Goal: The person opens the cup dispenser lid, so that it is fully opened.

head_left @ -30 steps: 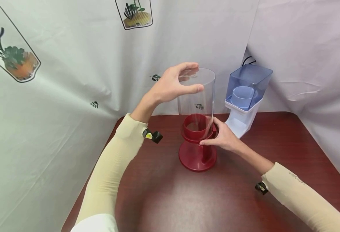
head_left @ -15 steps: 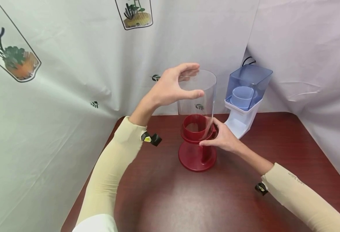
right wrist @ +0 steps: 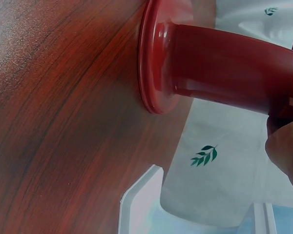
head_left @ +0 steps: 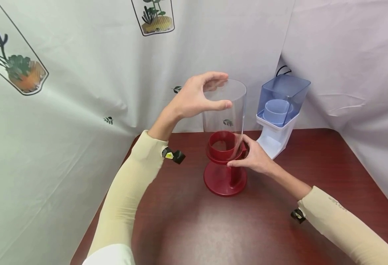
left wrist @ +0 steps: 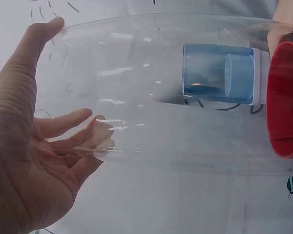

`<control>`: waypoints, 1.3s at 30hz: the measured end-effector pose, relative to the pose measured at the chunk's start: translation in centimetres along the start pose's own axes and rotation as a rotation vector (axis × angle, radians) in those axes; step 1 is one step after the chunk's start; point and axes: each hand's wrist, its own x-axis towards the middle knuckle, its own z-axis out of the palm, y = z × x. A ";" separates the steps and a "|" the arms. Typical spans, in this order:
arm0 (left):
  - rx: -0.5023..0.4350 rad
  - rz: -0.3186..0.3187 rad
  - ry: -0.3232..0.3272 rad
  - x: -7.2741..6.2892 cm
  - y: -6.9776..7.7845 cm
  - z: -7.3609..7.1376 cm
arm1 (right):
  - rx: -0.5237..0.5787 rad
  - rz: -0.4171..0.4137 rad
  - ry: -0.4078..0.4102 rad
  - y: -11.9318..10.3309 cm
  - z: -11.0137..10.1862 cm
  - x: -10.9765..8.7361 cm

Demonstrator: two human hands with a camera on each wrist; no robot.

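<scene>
The grip of the left hand spans the top of a clear cylinder, thumb on the near side of the rim and fingers on the far side, held apart by the width of the tube. Lower down, the right hand has its grip closed around the upper part of a red stand, its thumb along the front and its fingers going round the back, partly hidden. From where I'm standing the cylinder is upright, directly above the red stand, and its lower end overlaps the stand's round collar; I can't tell whether it sits down fully there. A post joins the collar to a broad round base, which rests flat on the dark reddish wood-grained table. Behind the red stand and to its right is a white holder with a see-through blue box on top and a blue cup inside that. A dark cord shows behind the box. Beyond the red stand hangs a white sheet printed with leaf sprigs and potted plants. A cream sleeve reaches toward the stand from its left, and its mate comes from the right.
</scene>
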 end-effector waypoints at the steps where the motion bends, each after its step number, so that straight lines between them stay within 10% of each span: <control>1: -0.002 -0.003 -0.002 0.1 0.0 0.0 | -0.002 0.003 0.001 0.0 0.0 0.0; 18: -0.012 0.042 0.006 -0.3 1.0 -0.1 | 0.026 -0.007 -0.002 0.1 0.0 -0.1; 39: -0.090 0.006 0.066 -0.9 2.5 -3.7 | -0.044 -0.015 0.027 0.1 0.1 0.0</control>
